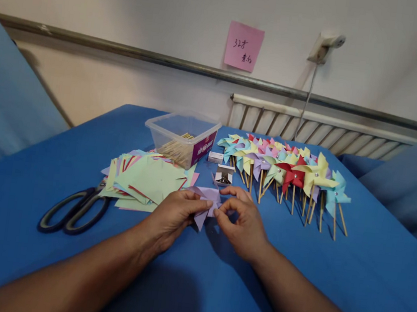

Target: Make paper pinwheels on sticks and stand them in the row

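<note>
A purple paper piece point(207, 199) is pinched at table centre between fingers of the left hand point(172, 217) and right hand point(241, 223); scissors point(73, 207) lie at nine o'clock, pinwheels point(290, 173) at two

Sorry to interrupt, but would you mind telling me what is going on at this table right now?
A person is folding a lilac paper piece with both hands: the left hand pinches its edge and the right hand works its centre. Behind it sits a small open box of pins, with a row of finished paper pinwheels on sticks to the right. To the left lie a stack of coloured paper squares, black scissors and a clear tub of wooden sticks, all on the blue table.
</note>
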Demonstrator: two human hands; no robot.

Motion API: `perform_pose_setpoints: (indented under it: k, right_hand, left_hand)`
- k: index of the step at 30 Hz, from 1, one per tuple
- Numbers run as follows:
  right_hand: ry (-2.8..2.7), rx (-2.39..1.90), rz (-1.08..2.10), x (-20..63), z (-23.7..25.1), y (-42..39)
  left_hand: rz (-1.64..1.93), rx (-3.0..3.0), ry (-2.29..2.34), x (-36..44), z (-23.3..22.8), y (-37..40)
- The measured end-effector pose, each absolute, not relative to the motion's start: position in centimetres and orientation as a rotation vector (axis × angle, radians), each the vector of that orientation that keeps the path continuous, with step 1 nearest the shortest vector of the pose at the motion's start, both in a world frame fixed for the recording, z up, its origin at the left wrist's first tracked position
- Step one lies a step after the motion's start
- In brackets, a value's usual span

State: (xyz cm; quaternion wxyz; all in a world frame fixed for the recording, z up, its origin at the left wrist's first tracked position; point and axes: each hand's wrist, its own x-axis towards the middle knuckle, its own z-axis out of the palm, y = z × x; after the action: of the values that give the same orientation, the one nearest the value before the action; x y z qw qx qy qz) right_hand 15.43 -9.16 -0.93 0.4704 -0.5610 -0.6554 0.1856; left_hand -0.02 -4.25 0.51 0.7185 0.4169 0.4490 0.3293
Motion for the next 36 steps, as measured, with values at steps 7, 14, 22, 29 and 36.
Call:
perform_pose_setpoints:
  k: [7, 14, 22, 29, 36]
  right_hand:
    - [-1.585, -1.368, 0.468, 15.38, -1.11, -9.15]
    - [-1.561, -1.359, 0.475, 15.31, -1.13, -9.22]
    - [-1.376, -1.318, 0.634, 15.03, -1.33, -9.25]
    - [-1.024, -1.063, 1.309, 15.58, -0.98, -8.91]
    - [-1.199, -1.133, 1.284, 15.69, -1.09, -9.07]
  left_hand:
    - [0.721, 0.944, 0.99, -0.09, 0.6, -4.32]
    - [0.716, 0.953, 1.01, 0.02, 0.56, -4.27]
    - [0.693, 1.024, 1.046, -0.14, 0.49, -4.33]
    - [0.508, 1.144, 1.016, -0.43, 1.02, -4.33]
    - [0.415, 1.307, 1.059, -0.68, 1.17, -4.11]
